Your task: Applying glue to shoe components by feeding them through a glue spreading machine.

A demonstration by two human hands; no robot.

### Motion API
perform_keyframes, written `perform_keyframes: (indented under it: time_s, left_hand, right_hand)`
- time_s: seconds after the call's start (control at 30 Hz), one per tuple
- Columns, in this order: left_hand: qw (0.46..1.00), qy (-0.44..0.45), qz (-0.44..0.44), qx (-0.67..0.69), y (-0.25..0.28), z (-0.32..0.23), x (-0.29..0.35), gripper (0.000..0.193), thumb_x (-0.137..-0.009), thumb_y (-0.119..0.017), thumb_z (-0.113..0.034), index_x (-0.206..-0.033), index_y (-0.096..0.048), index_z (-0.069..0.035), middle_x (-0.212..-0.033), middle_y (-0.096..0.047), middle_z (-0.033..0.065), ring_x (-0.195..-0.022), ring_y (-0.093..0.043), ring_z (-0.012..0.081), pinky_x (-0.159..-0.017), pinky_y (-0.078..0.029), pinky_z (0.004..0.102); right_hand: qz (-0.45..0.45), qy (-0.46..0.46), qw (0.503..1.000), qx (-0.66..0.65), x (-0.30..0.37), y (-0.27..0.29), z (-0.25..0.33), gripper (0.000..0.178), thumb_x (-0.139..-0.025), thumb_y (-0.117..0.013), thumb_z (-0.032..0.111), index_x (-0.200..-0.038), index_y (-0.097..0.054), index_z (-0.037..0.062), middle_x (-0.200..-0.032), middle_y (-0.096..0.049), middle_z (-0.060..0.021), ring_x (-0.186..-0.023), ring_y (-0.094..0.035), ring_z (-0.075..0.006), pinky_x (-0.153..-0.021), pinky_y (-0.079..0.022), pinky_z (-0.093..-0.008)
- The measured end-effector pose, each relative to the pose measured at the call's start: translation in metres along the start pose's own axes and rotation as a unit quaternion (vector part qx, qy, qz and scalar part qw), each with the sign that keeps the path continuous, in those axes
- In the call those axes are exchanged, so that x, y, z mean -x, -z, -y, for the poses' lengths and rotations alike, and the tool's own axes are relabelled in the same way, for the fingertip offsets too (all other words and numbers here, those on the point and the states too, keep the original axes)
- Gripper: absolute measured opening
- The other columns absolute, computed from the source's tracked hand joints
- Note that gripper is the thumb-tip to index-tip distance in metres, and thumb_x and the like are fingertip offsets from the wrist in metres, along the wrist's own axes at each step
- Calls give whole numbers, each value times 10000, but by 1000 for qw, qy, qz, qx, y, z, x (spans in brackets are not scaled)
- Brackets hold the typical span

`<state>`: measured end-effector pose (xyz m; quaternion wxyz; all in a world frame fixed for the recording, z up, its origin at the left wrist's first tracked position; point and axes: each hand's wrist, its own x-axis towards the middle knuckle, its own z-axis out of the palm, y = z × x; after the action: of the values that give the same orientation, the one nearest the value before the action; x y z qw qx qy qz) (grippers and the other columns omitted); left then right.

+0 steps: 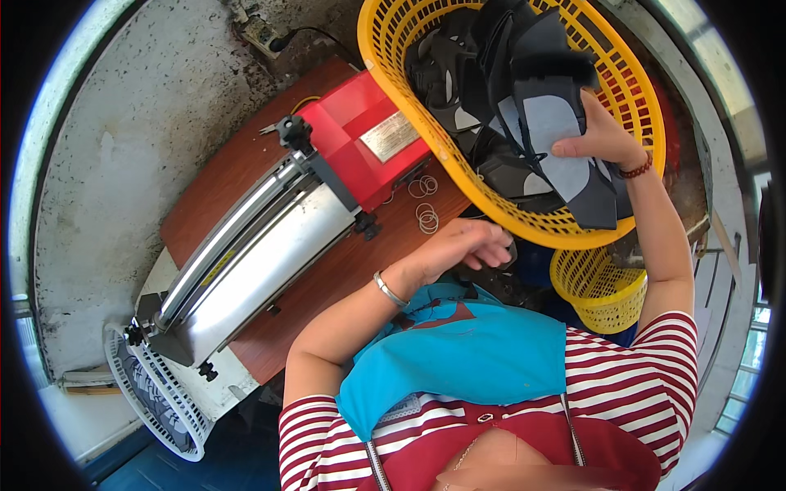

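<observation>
Here, right hand (604, 135): closed on a black and grey piece (550, 123), thumb flat on its pale grey face, the other fingers mostly hidden behind it; whether it grips one layer or several, I cannot tell.
Black and grey piece: inside the big yellow basket (565, 238), toward its right side, lying over other pieces, its lower end close to the near rim.
Left hand: loosely curled and narrow (465, 247), just outside the basket's near left rim, by the table's right end; I cannot tell whether it touches the rim or has anything under the fingers.
Big yellow basket: beside the red machine, heaped with dark pieces (442, 69) along its left and far sides.
Table: red-brown top (307, 327), with the red machine (340, 114) toward its right end and a long silver roller part (274, 258) running to the left end.
Metal rings: a few thin loops (426, 218) on the table, between machine and basket.
Small yellow basket: below the big one's near rim (610, 304).
White basket: past the table's near left corner (199, 434), holding grey pieces (151, 393).
Wrists: red beads (637, 166) on the right, a silver bangle (390, 290) on the left.
</observation>
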<state>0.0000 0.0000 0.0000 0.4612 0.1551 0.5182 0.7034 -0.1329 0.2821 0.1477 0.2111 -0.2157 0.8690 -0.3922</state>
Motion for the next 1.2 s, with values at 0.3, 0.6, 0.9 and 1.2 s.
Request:
perform_keyframes:
  time_s: [0.3,0.6,0.9,1.2]
  left_hand:
    - [885,-193,-3,423,-34,17,172,1071,-904,-346,-857,-1610,-264,-56,-1584,-395,242,-1408,-467,439,-1146,-426,592]
    - [864,-156,-114,464,-27,137,333,752,-1019,-412,-629,-1491,-492,-50,-1467,-554,205,-1292,-601,330,-1103,-500,463]
    - [960,-195,-198,36,29,254,400,452,-1003,-619,-225,-1403,-574,-19,-1353,-656,144,-1236,-645,243,-1082,-523,358]
    - [967,-5,-251,-44,100,275,446,827,-820,-818,-138,-1545,-434,-37,-1498,-549,78,-1326,-514,151,-1144,-390,280]
  right_hand:
    - [-211,386,768,465,79,-215,148,457,-830,-710,144,-1280,-643,192,-1349,-641,-63,-1118,-608,-347,-953,-504,-458]
    - [-206,492,753,386,80,-407,127,482,-863,-713,213,-1314,-593,333,-1473,-571,17,-1268,-549,-322,-1078,-437,-481]
    - [-195,558,740,322,41,-533,94,449,-909,-676,327,-1333,-545,396,-1513,-531,84,-1357,-471,-287,-1148,-329,-474]
    - [-58,524,790,313,21,-625,63,422,-842,-683,237,-1253,-641,317,-1576,-441,-6,-1375,-406,-267,-1041,-394,-455]
